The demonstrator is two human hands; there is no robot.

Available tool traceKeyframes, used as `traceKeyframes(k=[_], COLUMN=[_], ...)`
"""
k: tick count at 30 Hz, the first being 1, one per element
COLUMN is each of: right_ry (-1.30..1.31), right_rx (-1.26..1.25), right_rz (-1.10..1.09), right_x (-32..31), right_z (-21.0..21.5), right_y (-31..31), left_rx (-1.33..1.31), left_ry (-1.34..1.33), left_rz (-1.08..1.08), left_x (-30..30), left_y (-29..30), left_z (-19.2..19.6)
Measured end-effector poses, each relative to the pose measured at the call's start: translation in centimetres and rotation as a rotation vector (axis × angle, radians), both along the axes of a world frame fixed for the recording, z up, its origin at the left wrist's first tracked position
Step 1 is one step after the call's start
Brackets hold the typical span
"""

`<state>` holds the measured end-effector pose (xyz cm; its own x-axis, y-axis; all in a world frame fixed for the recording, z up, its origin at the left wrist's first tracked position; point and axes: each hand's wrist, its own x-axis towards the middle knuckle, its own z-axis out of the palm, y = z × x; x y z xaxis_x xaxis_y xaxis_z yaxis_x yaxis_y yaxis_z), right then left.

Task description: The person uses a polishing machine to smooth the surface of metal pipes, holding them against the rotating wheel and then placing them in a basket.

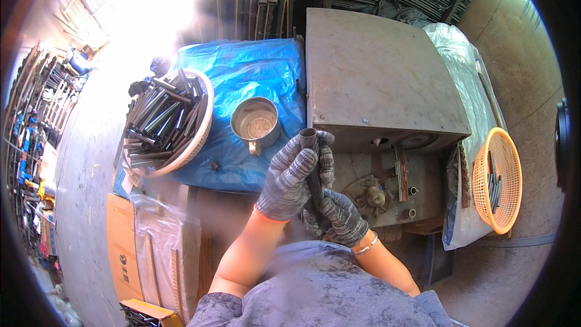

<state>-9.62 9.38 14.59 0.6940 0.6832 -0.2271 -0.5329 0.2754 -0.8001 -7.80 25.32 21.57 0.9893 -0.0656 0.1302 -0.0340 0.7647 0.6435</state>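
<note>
Both my hands wear grey knitted gloves and grip one short dark metal tube, held upright in front of me. My left hand wraps the tube's upper part, just under its open end. Below it, my right hand closes around the lower end. A bracelet sits on my right wrist. The tube stands just in front of a grey metal machine housing.
A white basket full of several dark metal tubes rests on a blue tarp at left, next to a metal cup. An orange basket with a few tubes sits at right. Cardboard and plastic sheeting lie at lower left.
</note>
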Motion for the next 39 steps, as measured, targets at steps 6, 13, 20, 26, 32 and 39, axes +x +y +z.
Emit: traceKeyframes(k=[6, 13, 20, 26, 32, 39], right_ry=[-0.028, -0.027, -0.140, 0.100, -0.193, 0.094], right_rx=[0.011, -0.026, -0.061, 0.156, -0.154, 0.108], right_rz=[-0.040, -0.099, -0.199, -0.086, -0.011, -0.017], right_x=[-0.1, -0.4, -0.4, -1.2, -0.8, -0.7], right_z=[-0.3, 0.0, 0.1, 0.5, -0.8, -0.8], right_y=[0.3, 1.0, 1.6, 0.9, 0.7, 0.5], left_rx=[0.029, 0.057, 0.081, 0.014, 0.015, -0.009], left_ry=[0.023, 0.038, 0.020, 0.014, 0.005, 0.011], left_rz=[0.014, 0.051, 0.064, 0.010, 0.000, -0.005], left_x=[-0.3, -0.5, -0.3, -0.3, -0.4, -0.4], left_y=[0.0, -0.2, -0.3, -0.1, 0.0, 0.0], left_z=[0.8, 1.1, 0.9, 0.8, 0.9, 0.7])
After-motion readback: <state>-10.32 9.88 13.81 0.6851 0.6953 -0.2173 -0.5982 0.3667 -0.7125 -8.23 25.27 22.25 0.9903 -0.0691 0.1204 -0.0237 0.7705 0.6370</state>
